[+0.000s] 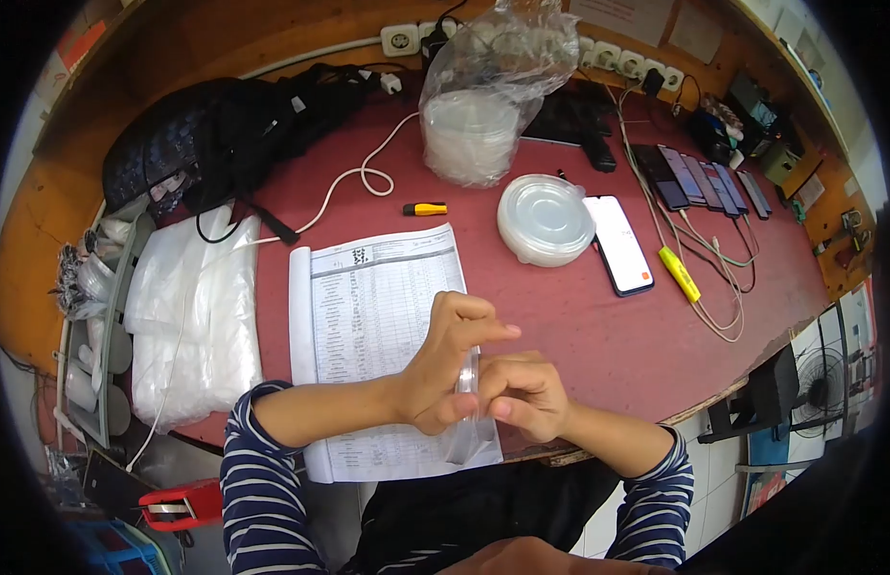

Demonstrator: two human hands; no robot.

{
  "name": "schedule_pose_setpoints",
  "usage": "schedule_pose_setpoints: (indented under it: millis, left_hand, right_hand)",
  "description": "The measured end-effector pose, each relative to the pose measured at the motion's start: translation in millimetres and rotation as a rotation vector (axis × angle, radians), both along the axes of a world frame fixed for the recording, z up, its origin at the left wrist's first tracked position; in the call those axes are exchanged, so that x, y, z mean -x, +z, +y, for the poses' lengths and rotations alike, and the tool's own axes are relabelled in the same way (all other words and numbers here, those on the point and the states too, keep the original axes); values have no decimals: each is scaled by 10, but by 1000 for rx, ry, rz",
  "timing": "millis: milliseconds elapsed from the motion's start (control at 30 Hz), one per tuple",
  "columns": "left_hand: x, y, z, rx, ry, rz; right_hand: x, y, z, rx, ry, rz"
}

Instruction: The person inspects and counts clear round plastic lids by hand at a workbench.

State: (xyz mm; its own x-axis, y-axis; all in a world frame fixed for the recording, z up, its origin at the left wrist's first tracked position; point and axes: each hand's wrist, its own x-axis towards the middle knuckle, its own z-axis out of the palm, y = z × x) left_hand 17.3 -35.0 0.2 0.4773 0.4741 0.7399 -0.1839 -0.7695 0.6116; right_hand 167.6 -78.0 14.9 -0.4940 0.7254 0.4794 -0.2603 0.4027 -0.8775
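Clock: read from the two hands, 12 being the far side of the table.
Left hand: half open, index finger stretched toward 2, thumb pressed on the clear piece; it seems to take most of the hold.
Right hand: loosely curled, thumb and fingertips close against the piece's 3 o'clock side; whether it grips or merely steadies, I cannot tell.
Clear piece: at the dial's centre, between the hands, above the near edge of the sheets. It stands on edge, perhaps so both faces stay within reach; too see-through for me to name it surely.
Sheets: beneath the left forearm and out toward 11, print showing, likely kept close for reading.
Tub: at 1, lidded, within easy reach of the right hand.
Phone: between 1 and 2, just beside the tub, lit screen up, presumably so it can be glanced at.
Bag: at 12, clear plastic gathered around a round stack, probably to keep it together.
Packets: between 9 and 10, laid flat, perhaps to save room.
Dispenser: red, at 8, off the table's near side.
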Motion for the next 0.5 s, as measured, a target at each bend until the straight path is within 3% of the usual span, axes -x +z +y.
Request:
schedule_pose_setpoints:
  millis: [300,500]
  left_hand:
    - [-27,-84,45,-65,-85,-132]
    - [-36,-39,96,-320,-48,-173]
  right_hand:
    - [32,4,-14,-51,-4,18]
    - [48,-13,-31,-226,-95,-43]
